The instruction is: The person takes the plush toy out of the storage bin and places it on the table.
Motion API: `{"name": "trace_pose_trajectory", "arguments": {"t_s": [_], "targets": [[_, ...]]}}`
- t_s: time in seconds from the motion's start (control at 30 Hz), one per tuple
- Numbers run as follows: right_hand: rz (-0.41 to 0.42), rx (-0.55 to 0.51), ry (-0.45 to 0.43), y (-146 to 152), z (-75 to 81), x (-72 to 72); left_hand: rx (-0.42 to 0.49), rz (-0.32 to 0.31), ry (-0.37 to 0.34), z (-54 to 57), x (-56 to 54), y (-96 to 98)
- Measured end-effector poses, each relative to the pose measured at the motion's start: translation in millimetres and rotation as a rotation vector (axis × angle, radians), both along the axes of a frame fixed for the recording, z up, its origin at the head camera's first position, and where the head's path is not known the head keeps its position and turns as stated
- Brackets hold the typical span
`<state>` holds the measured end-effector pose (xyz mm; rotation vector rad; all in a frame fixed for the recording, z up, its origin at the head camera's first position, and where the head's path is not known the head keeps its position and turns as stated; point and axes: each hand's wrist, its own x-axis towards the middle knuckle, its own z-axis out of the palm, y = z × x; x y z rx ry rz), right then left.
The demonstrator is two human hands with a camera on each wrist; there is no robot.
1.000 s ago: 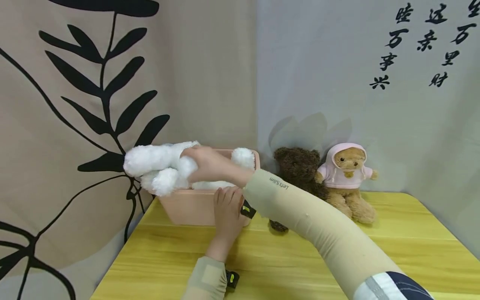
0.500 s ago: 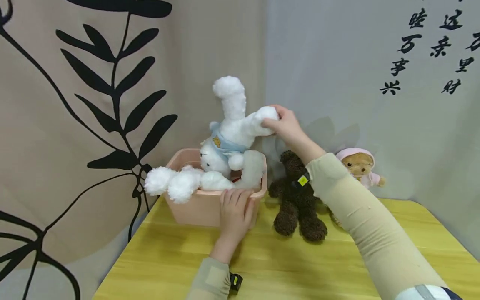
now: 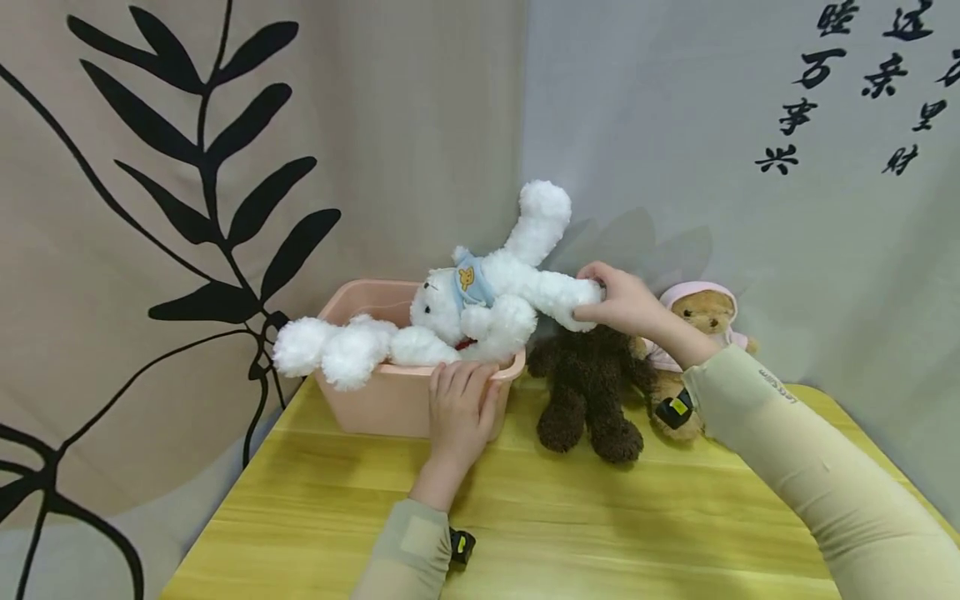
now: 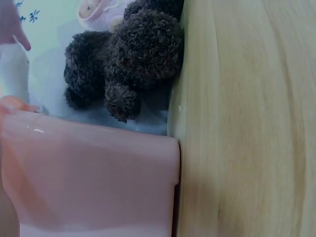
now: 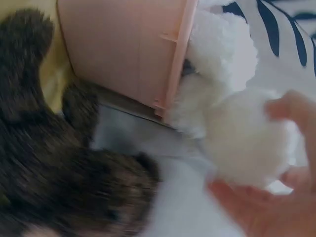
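Note:
My right hand (image 3: 618, 300) holds a white plush bear (image 3: 517, 275) in a blue shirt by one foot, thumb below and fingers above. In the right wrist view the white foot (image 5: 247, 138) sits between thumb and fingers. The bear leans out over the right end of a pink plastic bin (image 3: 390, 404), its head inside and its other leg pointing up. Under it lies another white plush toy (image 3: 352, 350), with its feet hanging over the bin's front left rim. My left hand (image 3: 457, 412) grips the bin's front rim near the right corner.
Right of the bin sits a dark brown plush bear (image 3: 592, 392), partly under the right hand. Beside it is a tan bear (image 3: 701, 312) in a pink hood. All stand on a yellow wooden table (image 3: 562, 525) before a curtain (image 3: 420, 150) with leaf prints.
The right hand went from inside the bin to its right side, pulling the blue-shirted bear by a foot. Since half a second ago the bear has tipped lower to the right. Left hand stays put.

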<state>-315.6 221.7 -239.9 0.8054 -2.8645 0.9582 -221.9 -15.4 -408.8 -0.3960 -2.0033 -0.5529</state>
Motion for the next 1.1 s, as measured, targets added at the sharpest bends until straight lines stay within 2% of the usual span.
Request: {"name": "trace_pose_trajectory", "arguments": {"t_s": [0.13,0.27,0.4,0.5,0.57,0.63,0.73,0.8,0.97,1.1], "targets": [[0.002,0.330,0.215,-30,21.0,8.6,0.003,0.011,0.013,1.9,-1.1,-6.2],[0.018,0.585,0.356,-74,38.4,20.5,-0.007,0.018,0.009,3.5,-0.6,-10.4],[0.066,0.649,0.410,-126,40.3,24.6,-0.027,0.013,0.034,3.7,-1.7,-11.6],[0.108,0.673,0.481,-162,34.9,17.4,-0.030,0.007,0.064,4.6,-3.6,-10.9],[0.173,0.700,0.553,-179,29.4,9.2,-0.027,0.003,0.072,5.4,-3.6,-9.5],[0.262,0.725,0.590,-189,23.9,1.4,-0.031,0.007,0.077,5.0,-2.7,-7.3],[0.384,0.744,0.549,-195,15.3,-9.5,-0.037,0.013,0.078,3.4,0.3,-4.2],[0.423,0.733,0.488,-197,11.0,-15.5,-0.042,0.021,0.082,2.4,2.2,-3.0],[0.454,0.700,0.387,-198,-1.6,-30.5,-0.040,0.039,0.085,-1.0,3.0,-1.1],[0.402,0.781,0.362,-203,-10.5,-39.8,-0.043,0.042,0.104,-0.2,1.1,-0.8]]}}
